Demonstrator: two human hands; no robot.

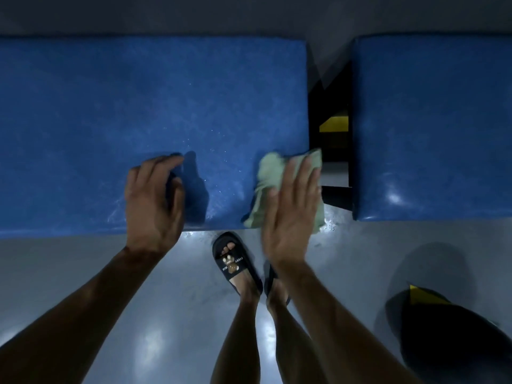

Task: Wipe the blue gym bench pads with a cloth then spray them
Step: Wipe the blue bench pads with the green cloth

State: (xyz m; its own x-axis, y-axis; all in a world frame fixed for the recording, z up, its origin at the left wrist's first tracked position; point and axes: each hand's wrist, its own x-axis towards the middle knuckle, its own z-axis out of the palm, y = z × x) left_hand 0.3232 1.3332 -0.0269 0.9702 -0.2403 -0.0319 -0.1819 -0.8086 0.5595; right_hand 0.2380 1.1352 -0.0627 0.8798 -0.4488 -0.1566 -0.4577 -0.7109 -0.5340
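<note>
Wiping step in hand, by the look of it. Right hand [288,209] flat on the cloth [268,176], fingers [304,173] straight and slightly spread, pressing the green cloth down onto the near right corner of the long pad [138,106]. Cloth bunched under the palm, poking out past the fingertips toward the gap [329,106] and hanging a little over the pad's near edge below the heel of the hand. Some motion blur on this hand, so probably mid-stroke.

Left hand [152,198] to the left of the cloth, well apart from it, resting on the pad's near edge. Fingers curled round something dark [191,184] whose upright shape stands just right of the fingertips; possibly the spray bottle, but too dim to tell for sure.

Fine pale specks on the pad beyond both sets of fingertips, between the hands and further in: droplets or dust, cannot tell which.

Second pad [429,120] off to the right of the right fingertips, across the gap, not touched by either hand. Black and yellow frame [333,124] visible down in that gap.

Judged progress: early to middle. Next move likely calls for sweeping the cloth leftward and away from the near edge, keeping flat pressure, covering the long pad's far side, then crossing the gap to the second pad. Spraying to follow only after both are wiped. Worth watching: cloth slipping off the corner into the gap.
</note>
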